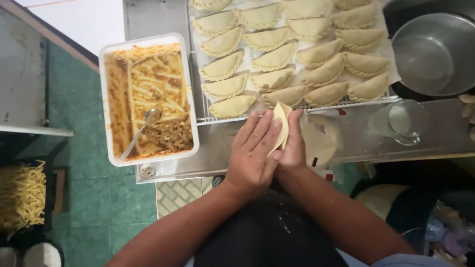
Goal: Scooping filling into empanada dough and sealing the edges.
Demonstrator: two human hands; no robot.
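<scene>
I am standing at a steel counter [217, 143] over a green tiled floor [89, 198], with everything I need laid out within arm's reach. Nearest to me, my left hand [251, 155] and right hand [293, 148] are pressing together, palms facing, clamped on a folded round of dough [282, 121]; only its pale upper edge is sticking out at twelve o'clock, so the fold is staying shut under the pressure. Just past my right hand, at two o'clock, flat dough rounds [319, 143] are lying on the counter, close enough to pick up without stretching. At ten o'clock a white tray of filling [147, 96] is sitting by my left side, a spoon [141, 131] resting in it handle toward me, ready to grab. At three o'clock a clear cup [403, 121] is standing beside the rounds. Farther off, at twelve o'clock, a wire rack [292, 54] is holding rows of crimped, half-moon pastries [274, 59], kept apart from the messy tray. Beyond, at one o'clock, a metal bowl [435, 52] is sitting.
</scene>
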